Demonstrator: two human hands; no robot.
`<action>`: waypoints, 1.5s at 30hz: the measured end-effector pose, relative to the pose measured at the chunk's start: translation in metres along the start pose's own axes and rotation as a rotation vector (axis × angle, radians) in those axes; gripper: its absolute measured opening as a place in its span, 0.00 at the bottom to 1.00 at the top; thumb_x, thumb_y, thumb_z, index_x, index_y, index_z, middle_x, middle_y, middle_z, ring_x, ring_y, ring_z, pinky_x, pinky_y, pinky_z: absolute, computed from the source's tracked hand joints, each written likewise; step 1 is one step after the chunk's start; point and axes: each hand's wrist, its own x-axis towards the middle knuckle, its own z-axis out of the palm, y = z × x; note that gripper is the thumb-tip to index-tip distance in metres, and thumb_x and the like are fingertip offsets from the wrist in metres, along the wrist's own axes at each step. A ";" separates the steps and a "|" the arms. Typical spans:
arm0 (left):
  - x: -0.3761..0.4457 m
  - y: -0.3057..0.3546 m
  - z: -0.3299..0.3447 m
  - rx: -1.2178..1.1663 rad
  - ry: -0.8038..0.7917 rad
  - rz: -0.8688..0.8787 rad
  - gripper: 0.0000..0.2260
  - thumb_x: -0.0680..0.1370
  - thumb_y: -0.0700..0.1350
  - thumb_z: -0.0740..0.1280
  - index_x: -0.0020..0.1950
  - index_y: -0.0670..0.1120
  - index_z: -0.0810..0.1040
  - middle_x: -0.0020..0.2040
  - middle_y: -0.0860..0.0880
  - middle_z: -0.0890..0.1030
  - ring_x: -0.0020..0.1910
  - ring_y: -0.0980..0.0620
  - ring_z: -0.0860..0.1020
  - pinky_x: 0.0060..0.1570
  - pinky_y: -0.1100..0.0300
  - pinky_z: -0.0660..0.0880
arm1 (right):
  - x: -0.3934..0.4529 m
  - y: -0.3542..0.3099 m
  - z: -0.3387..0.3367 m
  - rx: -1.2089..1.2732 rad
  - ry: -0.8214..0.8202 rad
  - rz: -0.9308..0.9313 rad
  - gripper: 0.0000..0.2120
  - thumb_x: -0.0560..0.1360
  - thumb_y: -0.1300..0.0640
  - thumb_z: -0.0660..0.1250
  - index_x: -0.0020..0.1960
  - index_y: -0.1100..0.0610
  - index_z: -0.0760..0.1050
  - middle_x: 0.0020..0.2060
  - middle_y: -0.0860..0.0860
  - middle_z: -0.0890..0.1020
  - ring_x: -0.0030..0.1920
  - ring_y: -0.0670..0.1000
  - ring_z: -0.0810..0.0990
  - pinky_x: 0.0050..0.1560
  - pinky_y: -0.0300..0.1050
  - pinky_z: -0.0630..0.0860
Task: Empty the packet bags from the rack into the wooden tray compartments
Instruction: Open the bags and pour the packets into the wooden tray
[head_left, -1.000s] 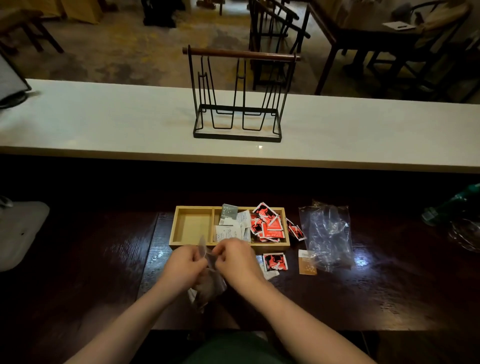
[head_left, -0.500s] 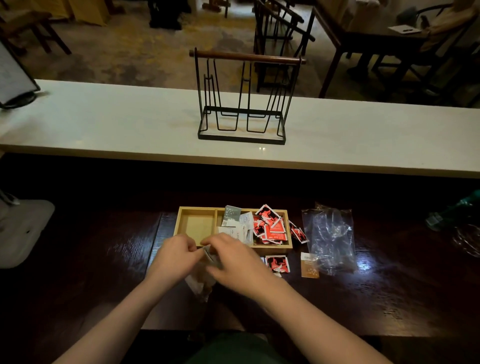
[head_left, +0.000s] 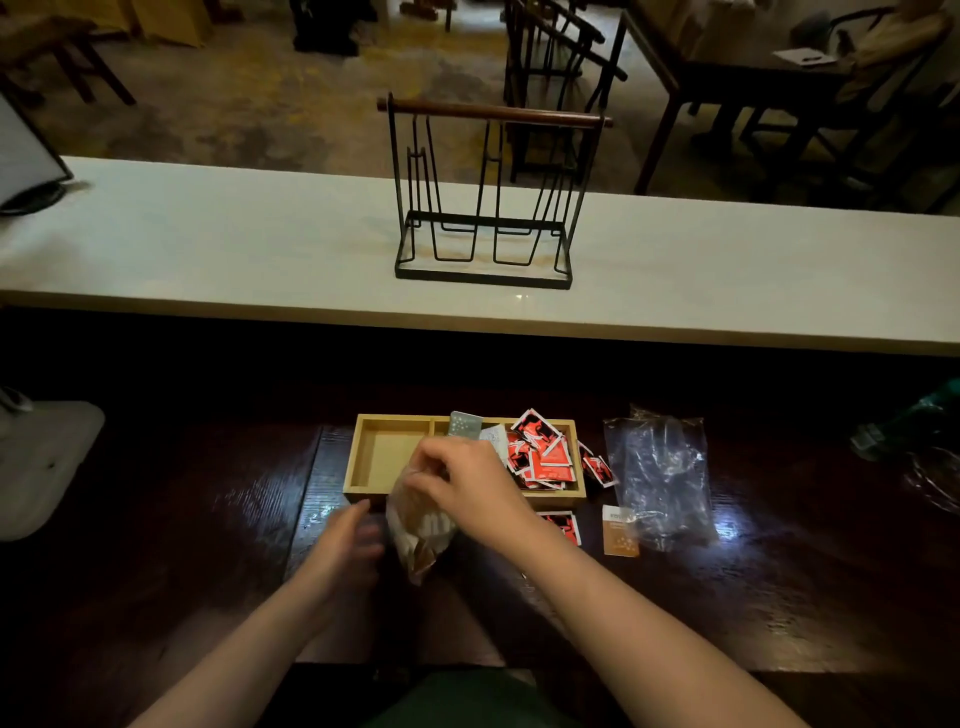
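Observation:
A wooden tray (head_left: 363, 460) with three compartments sits on the dark table. Its left compartment holds nothing, the middle one has pale packets (head_left: 465, 423), and the right one is heaped with red packets (head_left: 543, 454). My right hand (head_left: 462, 486) pinches the top of a clear plastic bag (head_left: 418, 535) with brown and white packets inside, hanging it at the tray's front edge. My left hand (head_left: 345, 540) hovers just left of the bag with fingers relaxed, holding nothing. The black wire rack (head_left: 488, 197) with a wooden handle stands on the white counter with nothing in it.
A crumpled clear bag (head_left: 660, 473) lies right of the tray. Loose on the table are an orange packet (head_left: 618, 532) and red packets (head_left: 597, 465) beside and in front of the tray. A pale object (head_left: 41, 457) sits at the far left, a green item (head_left: 909, 421) at the far right.
Both hands were working the bag's top together. Now my right hand has lifted the bag toward the tray's front edge, and my left hand has let go and dropped to its left.

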 end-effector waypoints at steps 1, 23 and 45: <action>0.003 -0.006 0.002 -0.054 -0.087 -0.105 0.16 0.81 0.54 0.55 0.52 0.44 0.75 0.44 0.42 0.79 0.41 0.45 0.77 0.39 0.52 0.74 | 0.002 -0.002 -0.003 0.042 0.011 -0.006 0.04 0.74 0.55 0.68 0.45 0.56 0.78 0.40 0.50 0.81 0.43 0.47 0.78 0.43 0.40 0.73; 0.024 0.071 -0.046 0.293 0.435 0.644 0.08 0.77 0.43 0.65 0.37 0.46 0.74 0.34 0.46 0.76 0.34 0.48 0.73 0.34 0.57 0.69 | 0.050 0.032 -0.032 0.186 0.062 0.296 0.02 0.72 0.59 0.71 0.41 0.54 0.80 0.30 0.44 0.79 0.33 0.42 0.77 0.39 0.38 0.75; 0.017 0.115 -0.050 0.561 0.591 0.783 0.06 0.76 0.44 0.68 0.40 0.45 0.77 0.34 0.49 0.76 0.31 0.57 0.71 0.31 0.65 0.66 | 0.079 0.073 0.041 0.846 -0.067 0.667 0.07 0.76 0.69 0.62 0.50 0.63 0.78 0.40 0.55 0.82 0.40 0.50 0.83 0.45 0.39 0.82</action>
